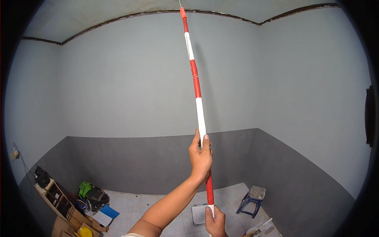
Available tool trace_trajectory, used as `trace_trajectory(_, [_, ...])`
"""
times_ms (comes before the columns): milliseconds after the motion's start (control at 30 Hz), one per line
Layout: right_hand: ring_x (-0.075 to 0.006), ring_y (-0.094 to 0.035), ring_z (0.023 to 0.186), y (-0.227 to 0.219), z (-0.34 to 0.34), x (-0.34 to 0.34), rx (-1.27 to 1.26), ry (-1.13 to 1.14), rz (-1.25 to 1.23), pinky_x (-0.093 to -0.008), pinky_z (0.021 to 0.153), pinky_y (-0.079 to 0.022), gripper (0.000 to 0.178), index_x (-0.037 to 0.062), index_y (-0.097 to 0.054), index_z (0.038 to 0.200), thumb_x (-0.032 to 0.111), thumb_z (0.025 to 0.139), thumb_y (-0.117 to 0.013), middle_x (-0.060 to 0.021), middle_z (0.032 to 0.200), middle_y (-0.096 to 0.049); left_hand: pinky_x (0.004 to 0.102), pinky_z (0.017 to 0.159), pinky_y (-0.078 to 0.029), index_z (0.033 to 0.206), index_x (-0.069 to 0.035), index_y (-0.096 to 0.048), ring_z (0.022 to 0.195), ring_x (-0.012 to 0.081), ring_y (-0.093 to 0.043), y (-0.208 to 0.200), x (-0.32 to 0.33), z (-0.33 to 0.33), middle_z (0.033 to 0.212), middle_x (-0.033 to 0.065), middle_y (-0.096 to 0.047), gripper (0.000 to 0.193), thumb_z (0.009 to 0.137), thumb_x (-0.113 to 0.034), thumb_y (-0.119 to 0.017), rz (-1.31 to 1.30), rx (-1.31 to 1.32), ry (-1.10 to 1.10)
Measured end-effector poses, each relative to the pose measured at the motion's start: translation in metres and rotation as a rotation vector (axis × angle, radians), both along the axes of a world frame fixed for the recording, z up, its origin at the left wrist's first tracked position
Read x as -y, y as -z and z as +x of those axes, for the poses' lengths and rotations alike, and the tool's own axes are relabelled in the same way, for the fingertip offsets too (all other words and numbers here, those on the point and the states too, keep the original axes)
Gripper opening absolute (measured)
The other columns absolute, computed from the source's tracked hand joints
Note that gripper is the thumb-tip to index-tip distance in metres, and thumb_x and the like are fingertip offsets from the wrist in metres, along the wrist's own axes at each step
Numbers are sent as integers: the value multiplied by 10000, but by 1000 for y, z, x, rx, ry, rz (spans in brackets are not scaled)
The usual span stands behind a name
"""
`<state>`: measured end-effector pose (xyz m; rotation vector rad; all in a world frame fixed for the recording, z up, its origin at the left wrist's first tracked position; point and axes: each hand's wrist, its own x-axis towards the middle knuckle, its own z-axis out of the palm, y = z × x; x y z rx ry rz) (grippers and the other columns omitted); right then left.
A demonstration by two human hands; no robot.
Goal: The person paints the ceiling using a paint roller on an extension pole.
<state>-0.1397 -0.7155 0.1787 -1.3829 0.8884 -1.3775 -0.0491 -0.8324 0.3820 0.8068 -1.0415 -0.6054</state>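
Note:
A long red-and-white striped pole (200, 112) rises through the middle of the head view, leaning slightly left toward the ceiling. At its upper end sits an orange-red tip (182, 13), from which a thin metal rod runs out of the picture. My left hand (201, 161) is wrapped round the pole partway down, its arm entering from below. Lower, near the bottom edge, my right hand (216, 224) grips the same pole with the thumb along it. Whatever the thin rod carries lies outside the view.
A blue plastic stool (250, 203) stands right of the pole, by the dark grey lower wall (158, 166). Beneath the pole lies a pale rectangular tray-like thing (198, 214). At left are a wooden rack (59, 199), a green bag (84, 189) and a blue folder (111, 211).

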Motion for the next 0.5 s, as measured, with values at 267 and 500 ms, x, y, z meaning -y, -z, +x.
trace_trajectory(267, [-105,-447,547,-22,18,46,-75,135,-215,-334,508,-379,351,17,-538,768,259,1020,-576,-44,567,-491,212,430,-346,1500,-77,-426,538,36,-412,-5,50,17,804,-16,-463,461,1057,-193,-478,19,19,-43])
trace_trajectory(500, [-117,-437,548,-9,35,84,-69,152,-237,-349,511,-381,372,7,-540,769,278,1023,-572,-67,566,-483,210,420,-330,1392,-78,-520,528,39,-416,-13,77,30,801,-15,-465,361,1056,-205,-473,14,42,-46])
